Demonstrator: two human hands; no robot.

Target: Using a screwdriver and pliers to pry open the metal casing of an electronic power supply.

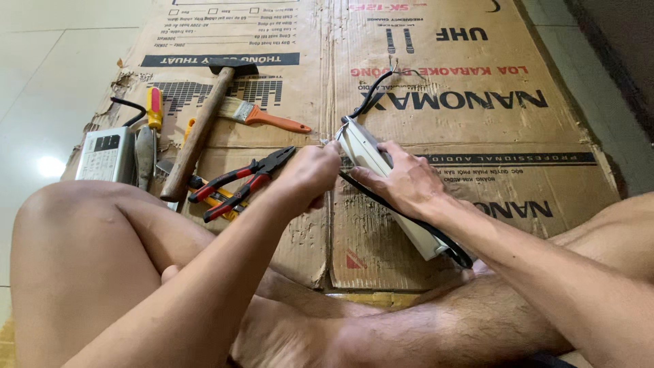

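1. Head view, looking down: a person sits on the floor with bare legs folded, working over a flattened cardboard sheet (477, 68) spread on pale floor tiles
2. The right hand (402, 180) lies on top of a long white box (381, 184) that sits slanted on the cardboard, fingers curled down over its upper side so it's gripped from above
3. The left hand (310, 174) is closed into a loose fist right at the near end of the white box, fingertips pinched together on something small; too tiny to tell what it is
4. A black cable (409, 218) runs along the underside of the box and loops round by the right wrist, and another stretch of black cable comes out the far end and snakes up across the cardboard, ending in thin bare wires
5. Just left of the left hand are red-and-black pliers (242, 180), lying partly across a yellow-handled tool
6. Further left a hammer (204, 129) with a wooden handle lies at a slant, head pointing away
7. Beside the hammer head is a paintbrush (262, 116) with an orange handle
8. At the far left edge is a small grey box (105, 155) with a dark label, and next to it a screwdriver (154, 108) with a yellow and red handle
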